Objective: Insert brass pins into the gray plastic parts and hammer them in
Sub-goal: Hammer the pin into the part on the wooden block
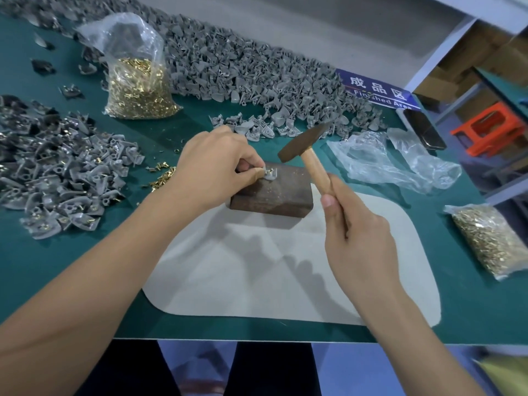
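Note:
A small gray plastic part (270, 174) with brass pins in it lies on top of a dark metal block (274, 195). My left hand (217, 164) pinches this part at its left edge and holds it on the block. My right hand (357, 232) grips the wooden handle of a hammer (307, 151). The hammer's dark head hangs just above and to the right of the part, apart from it. Loose brass pins (163, 177) lie on the green table left of the block.
The block stands on a gray mat (285, 281). A pile of gray parts (57, 178) lies at the left, a long heap (243, 72) runs along the back. Bags of brass pins stand at back left (137, 90) and far right (491, 241). Crumpled plastic (394, 161) and a phone (425, 130) lie right.

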`<state>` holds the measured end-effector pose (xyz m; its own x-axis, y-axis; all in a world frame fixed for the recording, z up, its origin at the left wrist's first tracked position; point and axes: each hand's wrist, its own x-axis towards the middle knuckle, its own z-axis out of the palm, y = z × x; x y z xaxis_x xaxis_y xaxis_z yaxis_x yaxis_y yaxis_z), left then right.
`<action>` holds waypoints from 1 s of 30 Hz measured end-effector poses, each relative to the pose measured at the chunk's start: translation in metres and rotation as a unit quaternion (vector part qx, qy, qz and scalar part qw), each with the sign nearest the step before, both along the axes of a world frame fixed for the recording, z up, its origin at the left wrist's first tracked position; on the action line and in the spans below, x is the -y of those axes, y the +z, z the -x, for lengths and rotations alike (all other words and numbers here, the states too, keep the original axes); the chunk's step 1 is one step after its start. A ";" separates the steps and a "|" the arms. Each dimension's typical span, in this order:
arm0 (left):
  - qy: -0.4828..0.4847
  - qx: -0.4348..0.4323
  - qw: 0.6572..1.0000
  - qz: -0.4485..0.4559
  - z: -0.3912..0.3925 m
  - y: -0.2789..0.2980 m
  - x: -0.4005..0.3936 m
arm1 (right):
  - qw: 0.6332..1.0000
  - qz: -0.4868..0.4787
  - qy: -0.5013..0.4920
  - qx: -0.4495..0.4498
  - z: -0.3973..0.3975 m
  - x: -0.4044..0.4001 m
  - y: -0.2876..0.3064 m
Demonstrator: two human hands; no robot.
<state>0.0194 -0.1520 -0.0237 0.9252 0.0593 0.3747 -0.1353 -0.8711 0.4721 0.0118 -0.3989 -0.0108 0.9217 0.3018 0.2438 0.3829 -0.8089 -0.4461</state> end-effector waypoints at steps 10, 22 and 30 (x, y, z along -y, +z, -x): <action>0.001 -0.001 1.000 0.001 0.001 -0.001 0.000 | 0.999 0.029 0.017 -0.006 -0.003 0.000 -0.001; 0.003 -0.001 1.000 0.003 0.001 -0.001 -0.001 | 1.000 0.005 0.021 -0.016 -0.003 -0.001 0.000; 0.003 -0.001 1.000 0.002 0.001 -0.001 -0.001 | 1.000 -0.003 0.018 -0.008 -0.003 -0.002 -0.006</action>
